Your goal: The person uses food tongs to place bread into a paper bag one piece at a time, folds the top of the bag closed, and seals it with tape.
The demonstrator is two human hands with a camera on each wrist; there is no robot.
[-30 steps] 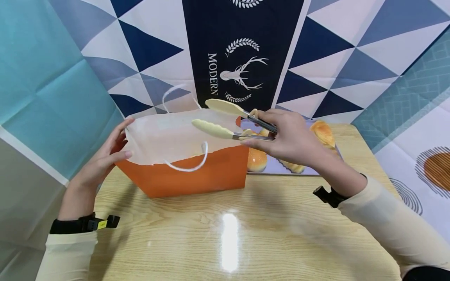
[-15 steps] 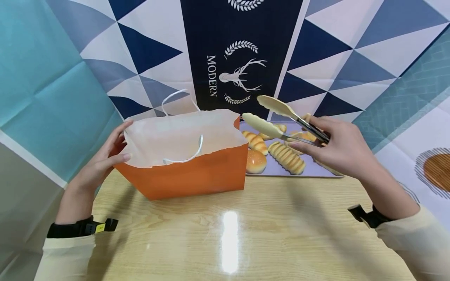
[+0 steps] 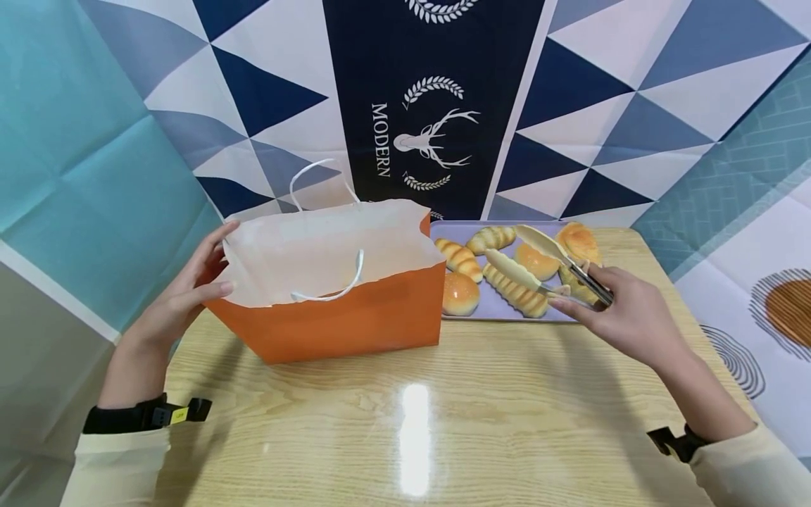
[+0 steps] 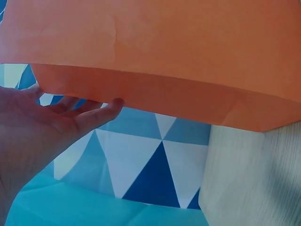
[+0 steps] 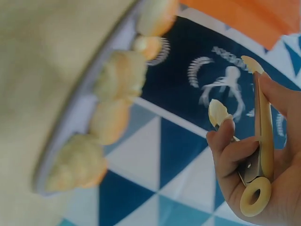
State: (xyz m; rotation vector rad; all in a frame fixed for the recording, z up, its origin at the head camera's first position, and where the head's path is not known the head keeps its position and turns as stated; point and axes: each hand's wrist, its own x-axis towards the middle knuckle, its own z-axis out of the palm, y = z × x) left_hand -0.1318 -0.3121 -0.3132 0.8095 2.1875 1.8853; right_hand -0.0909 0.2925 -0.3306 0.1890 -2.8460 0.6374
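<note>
At the bag's left end, my left hand [image 3: 184, 296] grips the open orange paper bag [image 3: 355, 317], thumb at its front corner and fingers at the back one. The left wrist view shows that hand's fingers [image 4: 110, 112] against the bag's orange side [image 4: 155, 89]. My right hand [image 3: 633, 317] holds tongs [image 3: 514, 270] with cream tips and metal arms, spread with nothing between them. Those tips overlap a long ridged bread roll [image 3: 516, 292] and a round bun [image 3: 537, 262]. In the right wrist view, my fingers wrap round the tongs [image 5: 266, 141].
A lilac tray [image 3: 488, 308] right of the bag bears several breads, among them a glossy bun [image 3: 460, 293], a croissant [image 3: 491, 240] and a golden pastry [image 3: 578, 243]. White cord handles [image 3: 329, 297] stand at the bag's mouth. Patterned cloth [image 3: 437, 84] backs the wooden table [image 3: 329, 422].
My right hand has carried the spread tongs from over the bag's mouth rightward, then down over the tray. My left hand stays at the bag's left end.
</note>
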